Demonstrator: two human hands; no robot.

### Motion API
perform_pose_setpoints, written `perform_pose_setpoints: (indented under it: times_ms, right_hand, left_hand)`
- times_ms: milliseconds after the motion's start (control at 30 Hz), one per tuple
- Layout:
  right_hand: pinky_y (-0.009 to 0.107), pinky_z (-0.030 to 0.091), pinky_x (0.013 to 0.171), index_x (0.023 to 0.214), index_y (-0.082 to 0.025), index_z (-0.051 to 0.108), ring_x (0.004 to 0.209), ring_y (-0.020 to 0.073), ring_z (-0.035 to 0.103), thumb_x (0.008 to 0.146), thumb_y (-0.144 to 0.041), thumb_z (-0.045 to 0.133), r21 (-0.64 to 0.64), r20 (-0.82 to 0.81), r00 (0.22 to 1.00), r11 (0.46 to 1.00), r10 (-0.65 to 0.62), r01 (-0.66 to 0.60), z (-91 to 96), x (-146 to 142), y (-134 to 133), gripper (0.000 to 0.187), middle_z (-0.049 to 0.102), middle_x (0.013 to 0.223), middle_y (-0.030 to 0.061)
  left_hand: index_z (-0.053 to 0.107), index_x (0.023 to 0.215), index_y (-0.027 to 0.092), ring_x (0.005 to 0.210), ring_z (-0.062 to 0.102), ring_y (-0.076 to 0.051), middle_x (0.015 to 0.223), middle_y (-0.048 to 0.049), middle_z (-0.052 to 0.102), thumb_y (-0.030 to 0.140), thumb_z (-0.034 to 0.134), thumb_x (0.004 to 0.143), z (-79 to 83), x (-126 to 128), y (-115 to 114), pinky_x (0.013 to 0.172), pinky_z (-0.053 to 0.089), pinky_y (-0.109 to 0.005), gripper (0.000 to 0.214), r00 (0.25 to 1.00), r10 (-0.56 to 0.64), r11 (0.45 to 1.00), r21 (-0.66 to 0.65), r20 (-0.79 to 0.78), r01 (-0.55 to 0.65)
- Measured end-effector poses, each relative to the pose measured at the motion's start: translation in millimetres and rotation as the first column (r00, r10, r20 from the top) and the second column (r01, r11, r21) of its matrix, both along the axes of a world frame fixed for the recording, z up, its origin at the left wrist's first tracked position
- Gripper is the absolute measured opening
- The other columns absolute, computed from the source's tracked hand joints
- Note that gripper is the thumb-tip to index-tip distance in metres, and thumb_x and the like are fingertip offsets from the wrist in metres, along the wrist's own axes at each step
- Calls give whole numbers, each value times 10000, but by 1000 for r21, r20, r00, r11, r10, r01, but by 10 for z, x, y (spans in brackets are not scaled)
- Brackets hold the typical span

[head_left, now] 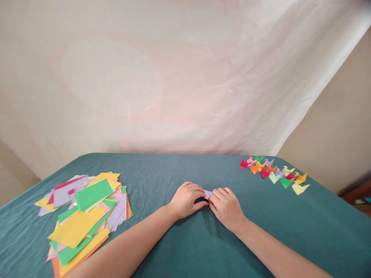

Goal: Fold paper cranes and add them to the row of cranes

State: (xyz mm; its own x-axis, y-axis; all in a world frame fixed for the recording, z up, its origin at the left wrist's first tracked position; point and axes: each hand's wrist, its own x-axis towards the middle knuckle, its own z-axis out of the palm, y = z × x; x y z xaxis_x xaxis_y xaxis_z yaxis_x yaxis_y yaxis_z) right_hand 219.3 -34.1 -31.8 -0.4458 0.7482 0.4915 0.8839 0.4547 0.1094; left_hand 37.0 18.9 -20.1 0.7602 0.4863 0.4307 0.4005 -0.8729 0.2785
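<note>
A small piece of lilac paper [207,194] is pinched between my two hands, near the middle of the table. From the left side my left hand [188,199] grips it, thumb below and fingers bent over the top. My right hand [226,206] holds its right end with the fingertips closed together. Most of the paper is hidden behind the fingers, so its folded shape cannot be made out. A dark gap shows between my left thumb and fingers.
Loose sheets of coloured paper [78,227] lie in a spread pile at the left. Several folded paper birds [285,181] stand in rows at the back right. A teal cloth [162,173] covers the table, and a pale hanging sheet [174,77] rises behind its far edge.
</note>
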Motion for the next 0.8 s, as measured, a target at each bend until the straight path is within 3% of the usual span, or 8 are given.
perform_pose_setpoints:
  times_ms: [333, 533, 800]
  right_hand:
    - [316, 343, 743, 877, -195, 630, 765, 162, 528, 825, -184, 544, -137, -183, 969, 972, 164, -190, 37, 197, 29, 101, 604, 799, 26]
    - [315, 348, 731, 846, -184, 653, 747, 156, 528, 811, -113, 489, -55, -200, 961, 977, 192, -207, 32, 365, 109, 182, 609, 779, 37]
    - [314, 355, 708, 864, -175, 668, 716, 155, 508, 793, -120, 500, 7, -114, 964, 970, 241, -242, 18, 352, 116, 191, 608, 749, 37]
  left_hand:
    - [634, 989, 202, 1014, 558, -201, 1054, -33, 650, 389, 505, 875, 46, -10, -9, 909, 363, -337, 254, 994, 3, 1000, 25, -111, -1]
    - [644, 998, 210, 1026, 556, -204, 1095, -33, 639, 390, 504, 877, -3, -7, 16, 915, 368, -339, 258, 992, 10, 1000, 28, -124, -7]
    - [643, 994, 215, 1026, 563, -201, 1082, -33, 647, 374, 514, 875, -32, 0, 40, 911, 382, -336, 238, 995, 13, 1000, 9, -99, -12]
